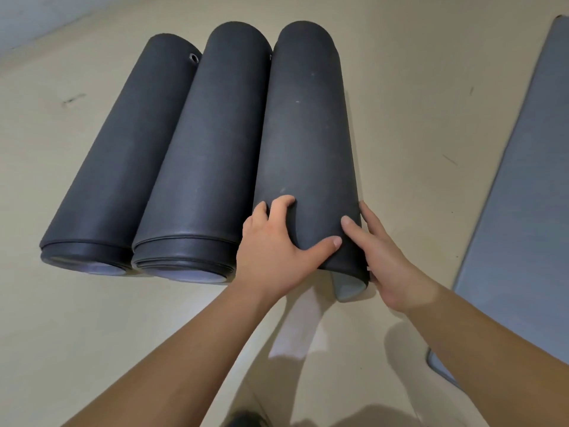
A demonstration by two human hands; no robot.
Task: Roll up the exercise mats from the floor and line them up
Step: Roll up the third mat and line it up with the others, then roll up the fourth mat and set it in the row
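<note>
Left hand (pixel 271 251) grasps the near end of the third rolled mat (pixel 308 134): fingers curled over its left flank, thumb stretched across the top. Right hand (pixel 388 260) lies released against the same roll's right flank, fingers fairly straight, thumb on top. First rolled mat (pixel 123 155) and second rolled mat (pixel 209 149) lie side by side on the floor (pixel 400 118), touching. The third touches the second. One flat mat (pixel 523 195) lies unrolled, far right.

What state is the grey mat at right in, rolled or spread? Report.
Spread: the grey mat lies flat on the floor, its corner uncurled.
</note>
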